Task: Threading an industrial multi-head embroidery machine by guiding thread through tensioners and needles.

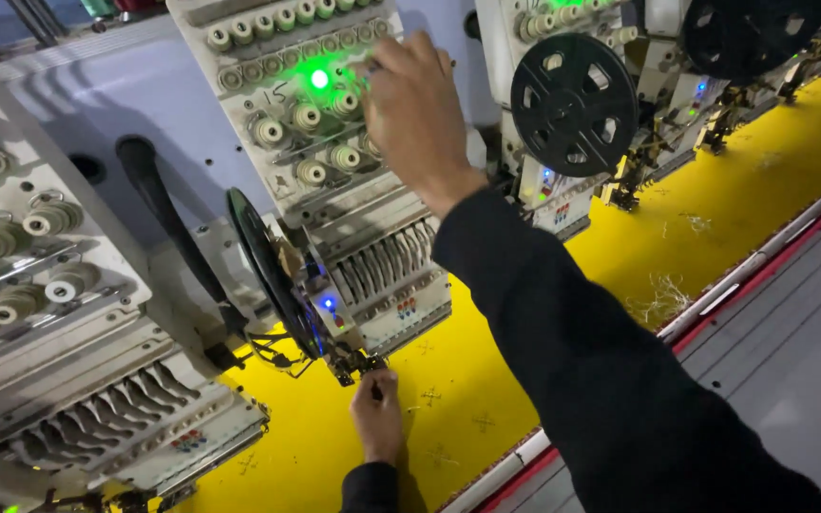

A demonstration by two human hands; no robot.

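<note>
Head view: yellow fabric [715,218], perhaps workshop.

Two hands [415,114] — three reels [573,104].

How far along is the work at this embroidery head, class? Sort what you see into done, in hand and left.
Done: small motifs already stitched on the yellow fabric. In hand: the right hand is up at the tension knobs beside a green light, while the left hand pinches at the needle area. Whether thread is held is too small to tell. Left: much fabric is bare.
</note>
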